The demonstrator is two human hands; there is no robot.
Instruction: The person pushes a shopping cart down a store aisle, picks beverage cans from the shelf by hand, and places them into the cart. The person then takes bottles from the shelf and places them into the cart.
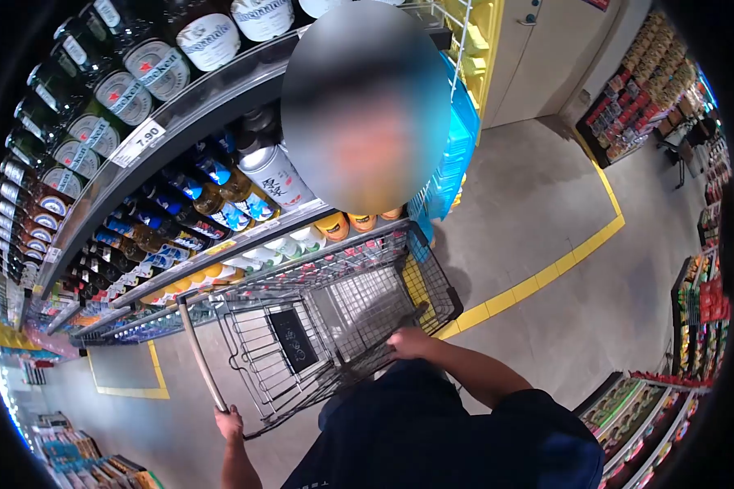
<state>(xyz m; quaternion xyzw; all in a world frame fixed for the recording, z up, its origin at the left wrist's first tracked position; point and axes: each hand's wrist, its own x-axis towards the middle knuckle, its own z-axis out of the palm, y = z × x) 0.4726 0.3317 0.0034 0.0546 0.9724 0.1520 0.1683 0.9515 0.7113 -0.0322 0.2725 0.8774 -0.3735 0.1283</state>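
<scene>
A wire shopping cart (367, 306) stands alongside the drinks shelf, and no goods show in its basket. My left hand (229, 422) is closed round the near end of the cart's pale handle bar (201, 354). Further right, my right hand (408, 343) rests closed on the cart's side rim. A dark panel (294, 340) hangs in the folding part of the cart, between my two hands.
Bottles (156, 69) and cans (276, 175) line the shelf, with a price tag (139, 143). A blurred patch covers the top middle, beside blue crates (457, 134). Yellow tape (538, 284) marks the floor. Product displays (644, 416) stand right.
</scene>
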